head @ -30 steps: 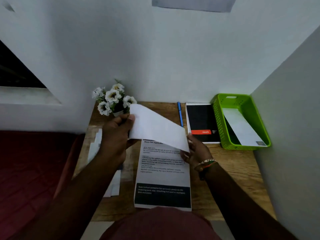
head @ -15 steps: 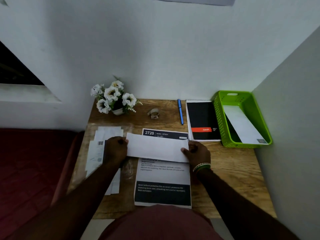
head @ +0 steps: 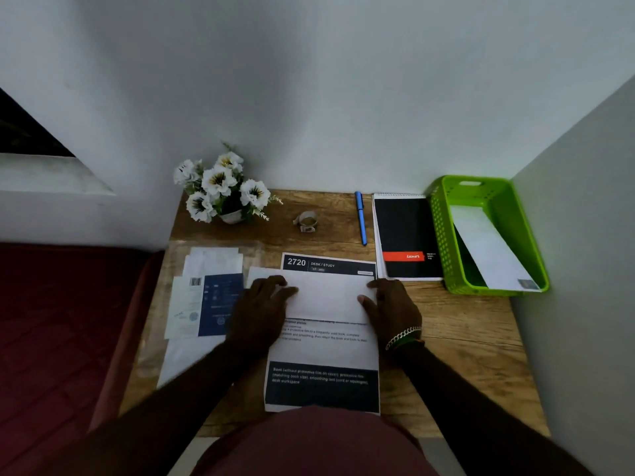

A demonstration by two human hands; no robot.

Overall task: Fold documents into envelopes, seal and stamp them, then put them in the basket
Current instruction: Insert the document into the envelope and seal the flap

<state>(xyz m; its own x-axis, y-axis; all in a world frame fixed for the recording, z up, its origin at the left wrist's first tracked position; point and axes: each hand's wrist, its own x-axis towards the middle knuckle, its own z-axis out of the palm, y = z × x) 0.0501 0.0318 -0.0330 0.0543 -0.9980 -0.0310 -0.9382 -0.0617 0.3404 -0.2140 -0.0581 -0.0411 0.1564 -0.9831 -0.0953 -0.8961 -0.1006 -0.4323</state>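
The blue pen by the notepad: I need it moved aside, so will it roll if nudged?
Probably: the blue pen looks round and lies loose on the bare desk. It seems light and stiff, so a sideways nudge may send it toward the notepad.

Bare wood lies open on the desk [head: 460, 338] to the right of the printed sheet [head: 323, 355], in front of the green basket [head: 494, 235] and the black notepad [head: 405, 235]. The far edge is crowded by the flower pot [head: 223, 194], a small tape roll [head: 307, 222] and a blue pen [head: 360, 218], with gaps between them. Walls close the back and right sides, and a pile of envelopes [head: 206, 297] covers the left part.
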